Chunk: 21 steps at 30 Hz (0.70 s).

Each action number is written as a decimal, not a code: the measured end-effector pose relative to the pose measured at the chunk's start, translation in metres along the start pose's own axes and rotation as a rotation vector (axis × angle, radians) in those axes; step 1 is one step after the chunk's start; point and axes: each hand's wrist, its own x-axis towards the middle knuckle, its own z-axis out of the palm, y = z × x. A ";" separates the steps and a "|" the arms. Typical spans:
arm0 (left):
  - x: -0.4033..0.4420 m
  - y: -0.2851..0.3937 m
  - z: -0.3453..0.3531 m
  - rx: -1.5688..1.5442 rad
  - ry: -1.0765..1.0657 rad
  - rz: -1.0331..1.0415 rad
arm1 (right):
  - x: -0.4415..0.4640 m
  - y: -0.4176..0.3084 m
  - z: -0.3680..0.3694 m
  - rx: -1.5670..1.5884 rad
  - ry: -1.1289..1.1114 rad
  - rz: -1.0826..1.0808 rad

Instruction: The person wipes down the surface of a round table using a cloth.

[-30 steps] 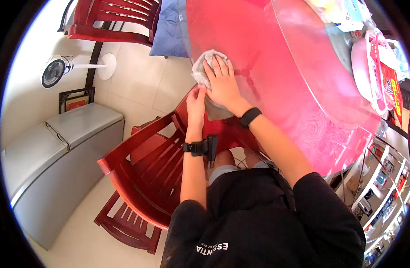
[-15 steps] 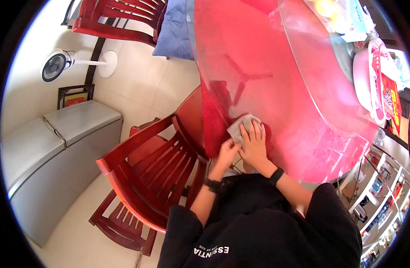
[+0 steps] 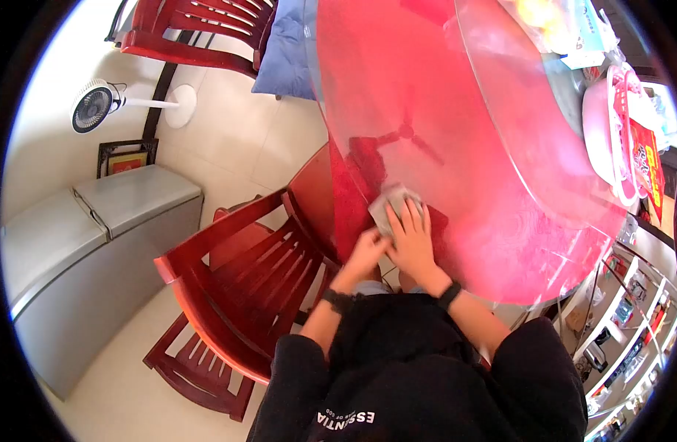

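A light grey cloth (image 3: 383, 209) lies on the glass top of the round red table (image 3: 419, 66), close to its near edge. My right hand (image 3: 413, 239) presses flat on this cloth with its fingers stretched out. At the cloth's near left corner, the fingers of my left hand (image 3: 365, 251) are drawn together and seem to pinch its edge. Part of the cloth is hidden under my right palm. Red table covering shows beneath the glass, with a ceiling fan's reflection above my hands.
A red wooden chair (image 3: 261, 291) stands close at my left. On the table's right are a pink basket (image 3: 600, 132) and a bag of yellow fruit (image 3: 542, 18). A grey chest freezer (image 3: 124, 250) and a white fan (image 3: 93, 107) stand farther left; shelves (image 3: 626, 324) are at the right.
Both hands and the cloth have shifted slightly left across the glass. My right hand stays flat on the cloth, and my left hand remains at its corner.
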 end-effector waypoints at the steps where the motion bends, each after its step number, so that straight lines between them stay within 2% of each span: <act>1: 0.001 -0.029 0.006 -0.147 -0.089 0.032 | -0.019 0.004 -0.001 -0.006 -0.028 0.020; 3: -0.002 -0.029 0.012 -0.091 -0.102 -0.014 | -0.027 0.005 -0.005 -0.023 -0.058 0.040; 4: -0.003 -0.027 0.017 -0.167 -0.046 0.055 | -0.024 0.005 -0.005 -0.029 -0.072 0.051; 7: 0.010 0.000 0.005 -0.214 0.267 0.089 | 0.026 -0.004 0.004 -0.043 0.009 0.031; 8: 0.023 0.015 -0.003 -0.211 0.369 0.175 | 0.050 -0.012 0.009 -0.033 0.061 0.073; 10: 0.055 0.052 -0.023 -0.342 0.523 0.204 | 0.103 -0.025 0.016 0.001 0.126 0.137; 13: 0.108 0.099 -0.070 -0.337 0.541 0.262 | 0.182 -0.031 0.032 -0.046 0.259 0.154; 18: 0.180 0.165 -0.125 -0.030 0.625 0.376 | 0.286 -0.018 0.027 -0.082 0.334 0.016; 21: 0.209 0.192 -0.137 -0.158 0.568 0.434 | 0.322 -0.013 0.025 -0.127 0.390 0.017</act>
